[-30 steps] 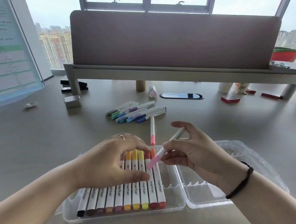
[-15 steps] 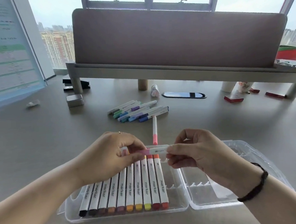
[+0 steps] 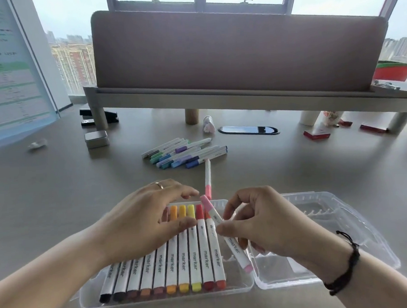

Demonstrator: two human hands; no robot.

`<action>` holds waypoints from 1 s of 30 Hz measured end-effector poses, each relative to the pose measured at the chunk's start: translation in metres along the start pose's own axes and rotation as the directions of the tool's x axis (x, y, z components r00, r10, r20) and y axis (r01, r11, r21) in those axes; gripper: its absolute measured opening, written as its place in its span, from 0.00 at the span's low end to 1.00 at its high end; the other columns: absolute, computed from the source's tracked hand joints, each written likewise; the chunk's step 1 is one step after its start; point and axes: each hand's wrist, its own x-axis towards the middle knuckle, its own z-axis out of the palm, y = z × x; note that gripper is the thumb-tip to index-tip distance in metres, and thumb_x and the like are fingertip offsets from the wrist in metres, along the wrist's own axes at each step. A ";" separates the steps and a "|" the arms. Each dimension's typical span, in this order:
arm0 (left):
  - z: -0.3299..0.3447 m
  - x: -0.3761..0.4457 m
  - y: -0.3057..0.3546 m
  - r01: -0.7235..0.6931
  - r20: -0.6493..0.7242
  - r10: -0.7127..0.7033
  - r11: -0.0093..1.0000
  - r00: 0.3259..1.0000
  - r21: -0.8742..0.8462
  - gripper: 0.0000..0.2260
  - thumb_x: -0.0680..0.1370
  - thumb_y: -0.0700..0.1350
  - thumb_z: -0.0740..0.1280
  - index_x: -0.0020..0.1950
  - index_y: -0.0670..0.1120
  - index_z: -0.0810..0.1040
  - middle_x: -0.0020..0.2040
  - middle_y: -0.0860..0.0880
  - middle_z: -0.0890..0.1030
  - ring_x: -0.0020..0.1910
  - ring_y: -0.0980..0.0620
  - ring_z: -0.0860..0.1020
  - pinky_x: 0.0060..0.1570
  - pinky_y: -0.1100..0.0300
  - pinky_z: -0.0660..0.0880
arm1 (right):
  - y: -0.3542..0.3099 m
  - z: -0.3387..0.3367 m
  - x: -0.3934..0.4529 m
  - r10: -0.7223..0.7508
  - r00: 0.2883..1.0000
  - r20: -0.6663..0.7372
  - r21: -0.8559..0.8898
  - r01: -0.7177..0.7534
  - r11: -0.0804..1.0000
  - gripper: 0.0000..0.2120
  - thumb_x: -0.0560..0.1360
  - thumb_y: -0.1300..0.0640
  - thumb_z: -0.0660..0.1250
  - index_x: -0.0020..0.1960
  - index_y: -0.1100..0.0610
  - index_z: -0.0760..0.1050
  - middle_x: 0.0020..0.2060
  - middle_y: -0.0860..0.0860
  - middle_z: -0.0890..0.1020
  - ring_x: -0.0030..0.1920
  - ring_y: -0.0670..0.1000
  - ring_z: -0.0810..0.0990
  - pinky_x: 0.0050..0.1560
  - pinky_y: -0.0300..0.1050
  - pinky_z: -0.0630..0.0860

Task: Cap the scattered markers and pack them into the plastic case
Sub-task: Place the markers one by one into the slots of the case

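While the right hand (image 3: 261, 224) pinches the pink marker (image 3: 226, 233) tilted over the case (image 3: 168, 301) | left hand (image 3: 145, 224) lies flat, fingers relaxed, on the row | advice: level it, seat it beside the red marker (image 3: 215, 248).

"marker" down the white barrels of the markers (image 3: 194, 261) in the plastic case (image 3: 244, 285)

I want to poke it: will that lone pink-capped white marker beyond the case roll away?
The lone pink-capped white marker is a slim round tube lying flat on the smooth grey desk, so a sideways push probably rolls it. It looks stiff and light.
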 end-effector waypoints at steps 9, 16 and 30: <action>0.000 0.001 -0.002 -0.026 0.127 0.022 0.999 0.992 0.029 0.27 0.74 0.75 0.52 0.68 0.66 0.69 0.65 0.71 0.70 0.63 0.75 0.66 0.57 0.75 0.64 | 0.006 0.005 0.002 -0.026 1.000 -0.018 -0.160 0.022 0.987 0.08 0.71 0.52 0.77 0.40 0.53 0.79 0.33 0.47 0.86 0.29 0.43 0.82 0.32 0.41 0.80; -0.003 -0.001 0.002 -0.008 0.249 -0.004 0.999 0.969 0.044 0.28 0.72 0.79 0.48 0.70 0.75 0.60 0.70 0.74 0.62 0.68 0.74 0.60 0.68 0.58 0.68 | 0.008 0.005 0.004 -0.018 0.999 0.027 -0.133 0.022 0.991 0.07 0.71 0.53 0.77 0.40 0.54 0.81 0.33 0.48 0.86 0.30 0.43 0.83 0.37 0.44 0.80; -0.009 -0.003 0.019 -0.056 0.474 -0.026 0.986 0.880 0.159 0.21 0.74 0.75 0.49 0.65 0.85 0.46 0.78 0.68 0.41 0.77 0.63 0.41 0.75 0.54 0.44 | 0.008 -0.003 0.005 -0.076 0.995 0.069 -0.109 0.083 0.991 0.09 0.66 0.52 0.81 0.33 0.53 0.84 0.25 0.48 0.81 0.23 0.41 0.73 0.25 0.34 0.69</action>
